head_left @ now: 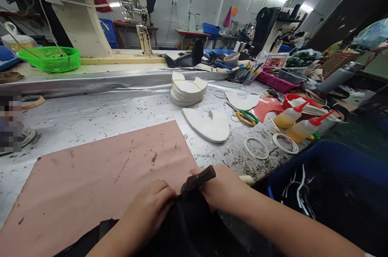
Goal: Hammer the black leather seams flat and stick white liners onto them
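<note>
My left hand [150, 204] lies curled on a black piece of material [182, 228] at the near edge of the pink mat [100, 176], fingers pressed down on it. Just right of it, my right hand [220, 188] is closed round a dark tool [198, 179], whose handle sticks up and to the right above the black piece. What the tool's working end touches is hidden by the hands.
White cut soles [209, 125] and a banded stack of them [188, 89] lie beyond the mat. Scissors [247, 116], tape rings [257, 148], glue bottles [303, 127] and a blue bin [333, 176] crowd the right. A sewing machine [91, 14] and green bowl [50, 58] stand at back left.
</note>
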Motion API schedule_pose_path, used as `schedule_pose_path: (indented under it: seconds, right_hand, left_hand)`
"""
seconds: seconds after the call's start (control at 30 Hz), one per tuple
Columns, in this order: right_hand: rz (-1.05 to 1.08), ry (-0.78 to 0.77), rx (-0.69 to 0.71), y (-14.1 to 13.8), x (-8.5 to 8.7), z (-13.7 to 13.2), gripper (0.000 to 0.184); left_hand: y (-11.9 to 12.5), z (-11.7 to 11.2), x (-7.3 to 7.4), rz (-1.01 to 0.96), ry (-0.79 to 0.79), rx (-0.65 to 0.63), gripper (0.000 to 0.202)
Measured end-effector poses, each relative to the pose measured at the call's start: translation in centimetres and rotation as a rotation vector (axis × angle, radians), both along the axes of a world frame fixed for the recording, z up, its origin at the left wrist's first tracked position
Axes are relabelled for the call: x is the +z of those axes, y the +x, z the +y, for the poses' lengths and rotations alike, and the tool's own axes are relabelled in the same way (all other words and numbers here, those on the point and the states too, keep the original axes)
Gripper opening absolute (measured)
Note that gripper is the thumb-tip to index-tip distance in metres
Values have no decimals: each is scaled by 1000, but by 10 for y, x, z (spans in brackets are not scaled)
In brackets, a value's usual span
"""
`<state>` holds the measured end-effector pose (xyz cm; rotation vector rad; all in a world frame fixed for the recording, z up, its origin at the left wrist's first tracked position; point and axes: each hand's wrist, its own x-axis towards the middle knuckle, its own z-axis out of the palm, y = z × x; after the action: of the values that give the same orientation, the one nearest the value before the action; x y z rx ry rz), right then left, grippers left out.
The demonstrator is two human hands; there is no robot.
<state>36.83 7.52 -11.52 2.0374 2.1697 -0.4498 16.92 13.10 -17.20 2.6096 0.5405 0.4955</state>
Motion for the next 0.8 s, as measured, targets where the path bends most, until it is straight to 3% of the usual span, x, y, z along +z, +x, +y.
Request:
schedule_pose_path:
  seconds: [0.1,0.23,0.37,0.6,0.67,0.8]
  right_hand:
    - [-21,-1,23,-3,-1,0,13]
    - [9,-9,9,-6,6,1,12]
    - [39,-13,59,-7,6,-1,14]
    - [62,18,84,-11,4,1,16]
    - [-6,3,119,-12,5,4,14]
    - [-5,93,138,-17,7,5,11]
  left_hand:
    - [-5,1,1,-15,-49,-14,25]
    - [-7,-3,-2,-59,147,-19,27]
    - [-9,-5,-2,-26,217,-50,28]
    - [-18,-7,0,36,98,37,27]
    - [-18,-12,1,20,181,15,27]
    - [-18,-28,3,86,498,-33,31]
